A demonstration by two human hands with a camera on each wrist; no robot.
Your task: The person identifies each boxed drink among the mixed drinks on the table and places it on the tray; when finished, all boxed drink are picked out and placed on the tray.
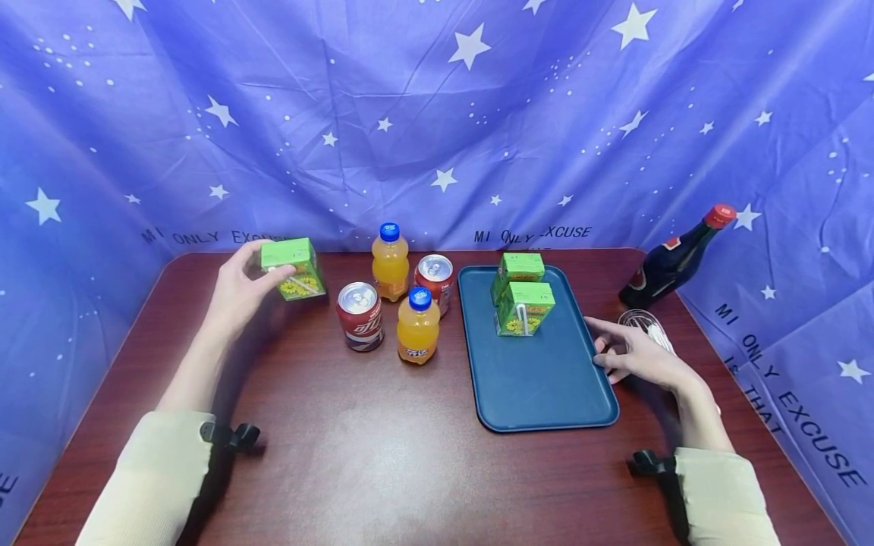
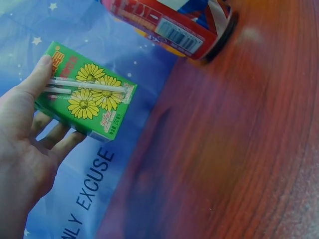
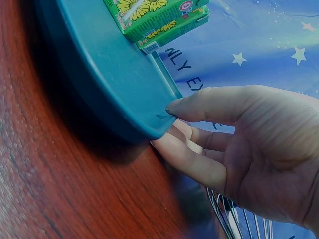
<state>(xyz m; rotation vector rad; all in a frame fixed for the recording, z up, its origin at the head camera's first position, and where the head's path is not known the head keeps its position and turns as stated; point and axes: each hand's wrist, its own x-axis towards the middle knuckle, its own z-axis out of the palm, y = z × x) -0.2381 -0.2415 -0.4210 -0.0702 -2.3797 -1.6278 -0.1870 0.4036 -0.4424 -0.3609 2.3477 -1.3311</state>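
Note:
My left hand [image 1: 239,284] grips a green drink carton [image 1: 297,274] at the table's far left. In the left wrist view yellow flowers and a wrapped straw show on that carton [image 2: 94,94], the thumb lying on its front and the fingers behind; it seems held just off the table. My right hand [image 1: 638,353] pinches the right rim of a dark blue tray [image 1: 539,387]. Seen from the right wrist, its thumb [image 3: 199,107] is over the rim and other fingers are below. Two similar cartons, a front one [image 1: 526,309] and a back one [image 1: 520,267], stand on the tray.
Between the left hand and the tray stand two orange drink bottles [image 1: 418,326] [image 1: 391,265] and two red cans [image 1: 360,317] [image 1: 435,277]. A dark bottle with a red cap [image 1: 672,258] and a wire whisk [image 1: 645,324] are at the right. Starry blue cloth [image 1: 382,167] hangs behind.

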